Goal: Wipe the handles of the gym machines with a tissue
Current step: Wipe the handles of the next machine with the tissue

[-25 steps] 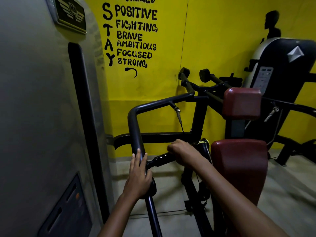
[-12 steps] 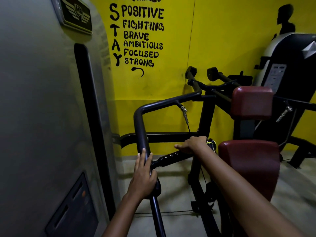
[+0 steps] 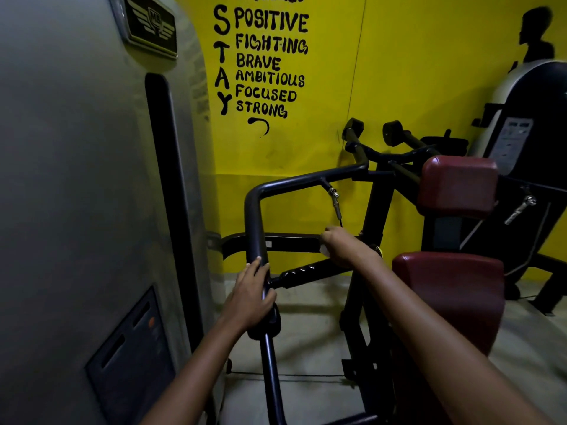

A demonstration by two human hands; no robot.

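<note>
A black gym machine stands before me with a bent tubular arm point(image 3: 256, 216) and a ridged black handle grip point(image 3: 302, 273) running right from it. My left hand point(image 3: 250, 297) wraps around the vertical tube where the grip joins it. At the grip's right end is my right hand point(image 3: 343, 246), closed over a small white tissue point(image 3: 323, 249) of which only a scrap shows under the fingers. Two more black handles point(image 3: 354, 130) rise further back near the wall.
A tall grey weight-stack housing point(image 3: 76, 194) fills the left side, close to my left arm. Dark red seat pad point(image 3: 451, 299) and back pad point(image 3: 457, 185) sit at right. Another machine point(image 3: 530, 118) stands far right against the yellow wall. Grey floor lies below.
My right hand has slid rightward and upward along the ridged grip, baring more of it. The left hand kept its hold on the tube. My view drifted slightly left.
</note>
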